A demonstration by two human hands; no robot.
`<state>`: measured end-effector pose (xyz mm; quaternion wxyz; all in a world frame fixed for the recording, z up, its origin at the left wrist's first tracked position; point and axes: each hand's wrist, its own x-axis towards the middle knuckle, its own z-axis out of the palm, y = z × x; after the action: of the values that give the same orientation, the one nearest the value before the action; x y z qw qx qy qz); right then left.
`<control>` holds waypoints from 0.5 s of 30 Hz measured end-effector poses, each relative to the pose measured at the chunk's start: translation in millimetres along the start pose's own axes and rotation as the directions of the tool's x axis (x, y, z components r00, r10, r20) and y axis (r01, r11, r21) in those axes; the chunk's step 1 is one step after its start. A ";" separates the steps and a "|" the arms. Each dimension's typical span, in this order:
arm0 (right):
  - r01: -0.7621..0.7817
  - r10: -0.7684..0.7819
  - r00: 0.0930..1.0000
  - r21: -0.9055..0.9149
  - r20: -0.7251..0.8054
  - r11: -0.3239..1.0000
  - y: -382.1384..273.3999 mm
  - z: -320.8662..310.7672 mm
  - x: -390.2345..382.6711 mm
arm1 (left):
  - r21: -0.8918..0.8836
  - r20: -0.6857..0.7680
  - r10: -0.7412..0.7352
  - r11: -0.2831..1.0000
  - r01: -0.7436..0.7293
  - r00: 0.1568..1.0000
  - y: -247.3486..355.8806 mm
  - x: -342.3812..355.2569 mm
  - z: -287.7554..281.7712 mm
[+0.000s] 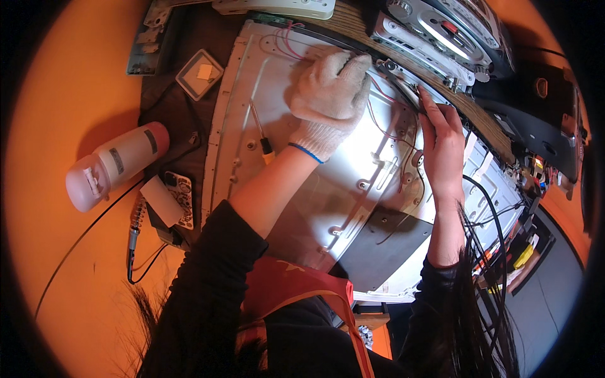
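Resting near the far edge of the metal panel [340, 183], the gloved left hand [334, 88] is curled, its grip hidden from me. The bare right hand [441, 129] has bent fingers touching a slim dark strip [402, 87] by that edge; whether they pinch it, I can't tell.

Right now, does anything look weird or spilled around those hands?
Yes, the left hand wears a pale knitted glove, but the right hand is bare, so they don't match. A screwdriver also lies loose on the metal panel. I see no spill.
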<state>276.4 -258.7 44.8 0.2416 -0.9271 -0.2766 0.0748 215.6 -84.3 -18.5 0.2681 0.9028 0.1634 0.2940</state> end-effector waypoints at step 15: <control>0.066 -0.064 0.998 -0.079 0.028 0.995 10.4 4.1 10.3 | -0.019 0.019 -0.004 1.000 0.004 1.000 0.5 0.1 -1.4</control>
<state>288.9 -258.9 36.1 0.2031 -0.9256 -0.3123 0.0676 214.9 -84.0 -17.2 0.2788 0.9026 0.1597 0.2864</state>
